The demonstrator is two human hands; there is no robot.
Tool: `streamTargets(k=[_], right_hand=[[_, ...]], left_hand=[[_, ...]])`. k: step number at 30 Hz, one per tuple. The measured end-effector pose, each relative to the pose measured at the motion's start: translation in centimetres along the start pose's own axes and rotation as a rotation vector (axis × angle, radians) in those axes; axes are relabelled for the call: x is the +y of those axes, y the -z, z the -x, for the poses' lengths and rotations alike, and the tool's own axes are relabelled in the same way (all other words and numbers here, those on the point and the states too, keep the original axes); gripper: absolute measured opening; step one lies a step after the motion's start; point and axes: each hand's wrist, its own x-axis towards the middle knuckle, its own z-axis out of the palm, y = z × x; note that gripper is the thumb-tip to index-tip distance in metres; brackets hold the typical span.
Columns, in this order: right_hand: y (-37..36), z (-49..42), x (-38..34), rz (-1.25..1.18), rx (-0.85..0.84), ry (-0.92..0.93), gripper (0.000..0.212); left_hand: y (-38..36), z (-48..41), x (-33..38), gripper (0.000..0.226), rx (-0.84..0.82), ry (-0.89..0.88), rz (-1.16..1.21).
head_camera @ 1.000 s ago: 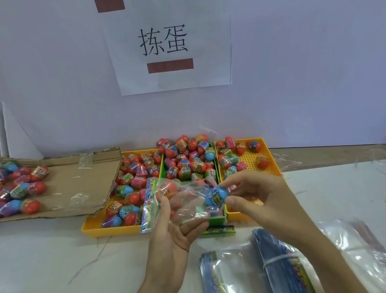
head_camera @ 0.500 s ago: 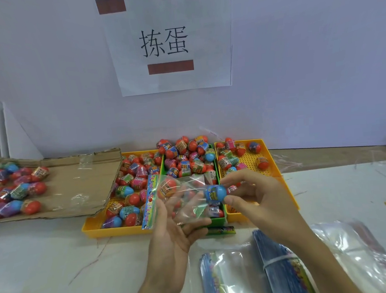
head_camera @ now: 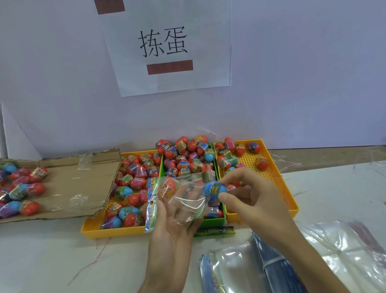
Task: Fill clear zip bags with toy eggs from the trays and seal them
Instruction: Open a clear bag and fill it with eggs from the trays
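Note:
My left hand (head_camera: 172, 219) holds a clear zip bag (head_camera: 182, 201) with a colourful header strip, palm up, over the trays' front edge. One orange toy egg (head_camera: 167, 187) lies inside the bag at its left end. My right hand (head_camera: 249, 195) pinches a blue toy egg (head_camera: 215, 188) at the bag's right-hand mouth. Behind stand three trays side by side: a yellow left tray (head_camera: 90, 229), a green middle tray (head_camera: 213, 222) heaped with eggs, and a yellow right tray (head_camera: 280, 185) with few eggs.
A flattened cardboard sheet (head_camera: 75, 185) at the left carries more toy eggs (head_camera: 13, 190). Stacks of unused zip bags (head_camera: 243, 274) lie at the near right, beside loose clear plastic (head_camera: 348, 256). A paper sign (head_camera: 165, 40) hangs on the wall behind.
The right hand has kept the blue egg at the bag's mouth, edging it slightly leftward. The left hand has opened flatter under the bag, and the orange egg has stayed at the bag's left end.

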Motion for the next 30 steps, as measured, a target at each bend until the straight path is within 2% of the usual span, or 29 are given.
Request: streamTargets(k=[3, 9, 15, 26, 30], right_hand=[[0.3, -0.2, 0.0, -0.076, 0.008, 0.013, 0.025], [0.2, -0.2, 0.0, -0.032, -0.015, 0.055, 0.038], [0.2, -0.1, 0.1, -0.025, 0.019, 0.053, 0.028], [0.1, 0.0, 0.2, 0.058, 0.004, 0.133, 0.031], [-0.1, 0.0, 0.2, 0.128, 0.073, 0.205, 0.031]], left_hand=[[-0.2, 0.0, 0.2, 0.061, -0.020, -0.002, 0.036], [-0.7, 0.3, 0.4, 0.051, -0.051, -0.012, 0.042], [-1.0, 0.5, 0.6, 0.038, -0.080, -0.016, 0.000], [-1.0, 0.8, 0.4, 0.036, -0.089, 0.030, -0.017], [-0.8, 0.8, 0.6, 0.046, -0.093, 0.041, -0.007]])
